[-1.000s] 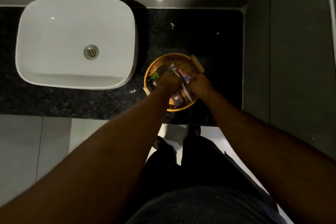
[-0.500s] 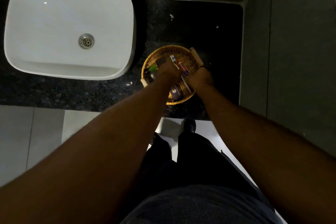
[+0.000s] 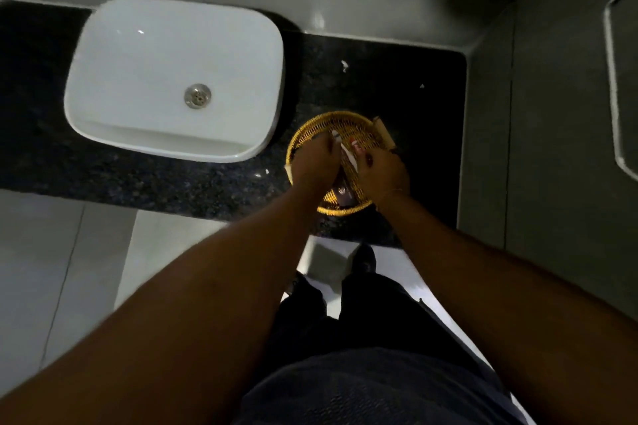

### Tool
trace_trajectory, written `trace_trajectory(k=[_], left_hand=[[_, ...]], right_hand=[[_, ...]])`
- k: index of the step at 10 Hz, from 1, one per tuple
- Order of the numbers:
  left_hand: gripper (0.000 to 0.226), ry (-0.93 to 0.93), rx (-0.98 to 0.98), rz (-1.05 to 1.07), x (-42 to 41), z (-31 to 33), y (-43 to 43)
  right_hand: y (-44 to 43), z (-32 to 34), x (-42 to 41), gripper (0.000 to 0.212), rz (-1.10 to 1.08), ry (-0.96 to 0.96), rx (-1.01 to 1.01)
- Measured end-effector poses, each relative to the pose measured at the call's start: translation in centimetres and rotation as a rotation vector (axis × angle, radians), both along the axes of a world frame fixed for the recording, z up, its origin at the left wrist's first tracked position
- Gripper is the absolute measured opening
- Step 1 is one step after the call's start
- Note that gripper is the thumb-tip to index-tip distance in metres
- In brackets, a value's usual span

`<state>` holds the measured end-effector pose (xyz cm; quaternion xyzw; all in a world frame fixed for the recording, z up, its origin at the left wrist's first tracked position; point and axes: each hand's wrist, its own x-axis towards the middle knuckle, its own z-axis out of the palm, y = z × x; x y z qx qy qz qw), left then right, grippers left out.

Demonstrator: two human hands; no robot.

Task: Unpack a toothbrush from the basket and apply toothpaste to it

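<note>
Wicker basket [image 3: 345,121] sits on the dark counter [image 3: 207,179] right of the sink [image 3: 172,79]. Both hands are down in it: left hand [image 3: 316,162] and right hand [image 3: 383,172] close on a white wrapped toothbrush [image 3: 347,157], probably steadying it to tear open. Toothpaste [image 3: 355,145] lies just beside.

- Basket [image 3: 312,127]: golden-yellow open weave.
- Surface [image 3: 397,79]: black stone, finely speckled.
- Sink [image 3: 172,55], at nine o'clock from the basket: plain white, silver drain [image 3: 197,96].
- Packet [image 3: 349,157] in the basket: white.
</note>
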<state>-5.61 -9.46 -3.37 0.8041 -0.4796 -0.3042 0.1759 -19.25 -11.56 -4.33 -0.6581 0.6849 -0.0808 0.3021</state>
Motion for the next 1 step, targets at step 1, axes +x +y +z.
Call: trace_trajectory(k=[1], left_hand=[[0.049, -0.142, -0.149, -0.057, 3.02, 2.09, 3.26]], right_hand=[[-0.97, 3.01, 3.51, 0.047, 0.335, 0.085, -0.242]])
